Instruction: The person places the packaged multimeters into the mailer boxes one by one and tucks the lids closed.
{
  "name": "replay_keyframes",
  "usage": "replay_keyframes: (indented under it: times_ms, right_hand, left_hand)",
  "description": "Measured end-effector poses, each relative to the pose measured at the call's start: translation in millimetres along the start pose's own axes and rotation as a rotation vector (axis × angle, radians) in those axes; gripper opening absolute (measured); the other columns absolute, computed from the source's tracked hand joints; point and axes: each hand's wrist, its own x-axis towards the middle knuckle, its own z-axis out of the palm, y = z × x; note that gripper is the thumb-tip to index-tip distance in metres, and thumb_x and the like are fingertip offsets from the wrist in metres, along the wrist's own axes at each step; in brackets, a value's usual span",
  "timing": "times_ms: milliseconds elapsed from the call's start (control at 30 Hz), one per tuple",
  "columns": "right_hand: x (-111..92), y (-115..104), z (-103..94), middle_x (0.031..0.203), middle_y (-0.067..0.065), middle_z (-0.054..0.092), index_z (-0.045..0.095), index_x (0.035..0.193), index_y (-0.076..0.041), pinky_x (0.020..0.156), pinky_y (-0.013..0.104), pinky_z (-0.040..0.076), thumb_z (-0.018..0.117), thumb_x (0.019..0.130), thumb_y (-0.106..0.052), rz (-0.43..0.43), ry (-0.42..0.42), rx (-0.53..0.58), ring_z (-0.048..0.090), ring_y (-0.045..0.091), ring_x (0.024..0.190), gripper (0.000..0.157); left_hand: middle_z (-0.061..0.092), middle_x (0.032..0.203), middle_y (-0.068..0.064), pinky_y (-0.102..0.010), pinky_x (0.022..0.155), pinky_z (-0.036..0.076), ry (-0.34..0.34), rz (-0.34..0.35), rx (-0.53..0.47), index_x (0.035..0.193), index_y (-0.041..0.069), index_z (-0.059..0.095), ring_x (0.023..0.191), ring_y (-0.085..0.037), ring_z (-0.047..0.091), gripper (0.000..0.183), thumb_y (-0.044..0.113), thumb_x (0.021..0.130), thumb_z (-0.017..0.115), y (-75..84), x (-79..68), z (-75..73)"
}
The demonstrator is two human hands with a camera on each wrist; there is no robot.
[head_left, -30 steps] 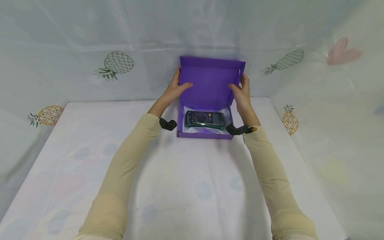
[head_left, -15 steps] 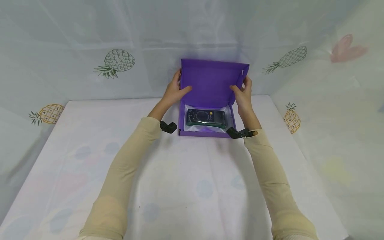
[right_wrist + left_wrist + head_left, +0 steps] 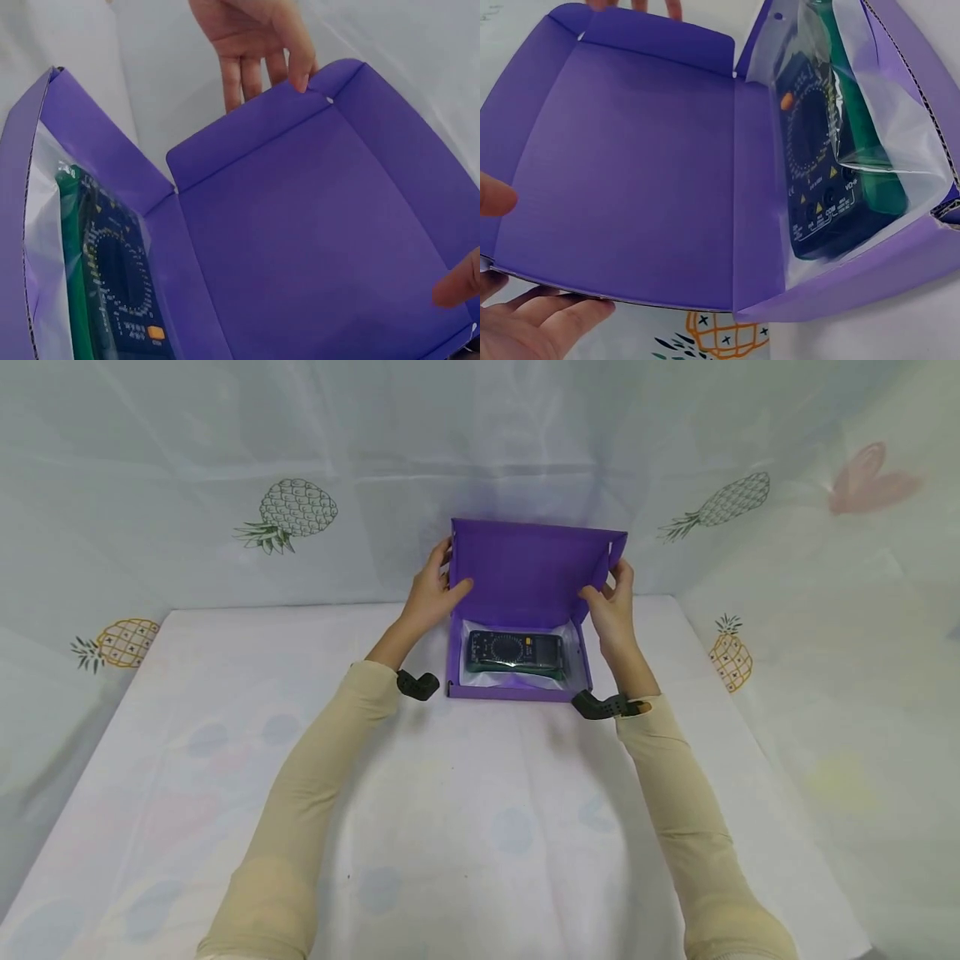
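A shallow purple cardboard box (image 3: 517,694) stands at the back of the table, its lid (image 3: 528,568) raised and leaning back. Inside, a dark multimeter (image 3: 513,650) with a green edge and an orange button lies in clear plastic wrap. The left hand (image 3: 431,597) grips the lid's left side, thumb over the inner face and fingers outside. On the opposite side, the right hand (image 3: 613,610) holds the lid's right flap between thumb and fingers. In the left wrist view the multimeter (image 3: 821,150) shows its dial and sockets under the wrap.
A white cloth covers the table (image 3: 450,827), with a printed curtain (image 3: 390,435) hanging close behind the lid. Each wrist carries a black camera mount, the left mount (image 3: 417,686) beside the box and the right mount (image 3: 598,705) overlapping its front corner.
The lid's upper edge has come down and forward, tilting more over the box. Both hands have moved with it, keeping their hold. The multimeter stays lying in the box.
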Motion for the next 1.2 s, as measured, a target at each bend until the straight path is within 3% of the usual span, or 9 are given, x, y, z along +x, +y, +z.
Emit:
replay_keyframes:
  times_ms: [100, 167, 333, 467, 767, 967, 1200]
  right_hand:
    - [-0.3, 2.5, -1.9, 0.156, 0.007, 0.021, 0.022, 0.149, -0.01, 0.1, 0.034, 0.038, 0.045, 0.083, 0.008, -0.006, 0.0, -0.014, 0.032, 0.026, 0.141, 0.073]
    - [-1.6, 3.8, -3.1, 0.156, 0.007, 0.023, 0.024, 0.149, -0.01, 0.101, 0.035, 0.038, 0.045, 0.082, 0.01, -0.003, 0.002, -0.027, 0.033, 0.026, 0.141, 0.074]
    - [-4.1, 7.1, -10.5, 0.153, 0.009, 0.028, 0.029, 0.146, -0.008, 0.106, 0.039, 0.037, 0.048, 0.083, 0.007, 0.002, -0.006, -0.018, 0.036, 0.027, 0.139, 0.068]
    - [-6.6, 9.7, -15.5, 0.15, 0.011, 0.03, 0.03, 0.143, -0.004, 0.107, 0.04, 0.038, 0.048, 0.085, 0.006, -0.006, -0.035, 0.039, 0.04, 0.031, 0.136, 0.062]
    - [-12.0, 13.3, -16.8, 0.153, 0.016, 0.029, 0.028, 0.145, 0.005, 0.113, 0.041, 0.033, 0.048, 0.088, 0.008, -0.037, -0.057, -0.005, 0.032, 0.031, 0.142, 0.06]
    - [-14.5, 15.8, -15.7, 0.154, 0.014, 0.028, 0.028, 0.147, 0.002, 0.113, 0.039, 0.033, 0.05, 0.089, 0.006, -0.026, -0.04, -0.046, 0.032, 0.029, 0.143, 0.062]
    - [-17.5, 20.0, -18.8, 0.152, 0.014, 0.031, 0.03, 0.148, 0.001, 0.111, 0.041, 0.036, 0.052, 0.089, 0.006, -0.05, -0.036, -0.082, 0.035, 0.03, 0.141, 0.063]
  left_hand:
    - [0.024, 0.155, -0.027, -0.043, 0.112, 0.034, 0.0, -0.002, 0.014, 0.154, -0.002, 0.014, 0.141, -0.038, 0.033, 0.073, 0.002, 0.093, 0.054, 15.5, -11.0, 0.2]
    - [0.027, 0.154, -0.026, -0.041, 0.111, 0.036, 0.009, 0.006, 0.023, 0.154, -0.001, 0.015, 0.14, -0.038, 0.035, 0.073, 0.003, 0.093, 0.054, 11.0, -11.2, 0.4]
    - [0.033, 0.152, -0.021, -0.036, 0.107, 0.042, 0.028, 0.032, 0.004, 0.154, 0.006, 0.02, 0.137, -0.033, 0.041, 0.074, 0.007, 0.092, 0.059, -18.8, -1.0, 0.6]
    - [0.032, 0.152, -0.02, -0.035, 0.106, 0.043, 0.018, 0.033, -0.03, 0.154, 0.005, 0.021, 0.137, -0.032, 0.042, 0.072, 0.005, 0.092, 0.058, -21.0, -4.5, -0.2]
    - [0.033, 0.151, -0.02, -0.034, 0.104, 0.044, 0.056, 0.046, -0.123, 0.153, 0.0, 0.022, 0.133, -0.035, 0.046, 0.071, -0.003, 0.091, 0.057, -25.3, -9.3, 6.3]
    - [0.034, 0.15, -0.02, -0.036, 0.106, 0.042, 0.094, 0.053, -0.179, 0.151, -0.001, 0.025, 0.134, -0.035, 0.045, 0.07, -0.006, 0.089, 0.056, -26.9, -12.5, 13.0]
    - [0.028, 0.154, -0.018, -0.035, 0.11, 0.037, 0.075, 0.052, -0.185, 0.153, 0.002, 0.021, 0.141, -0.033, 0.036, 0.073, -0.005, 0.089, 0.057, -31.0, -14.5, 15.0]
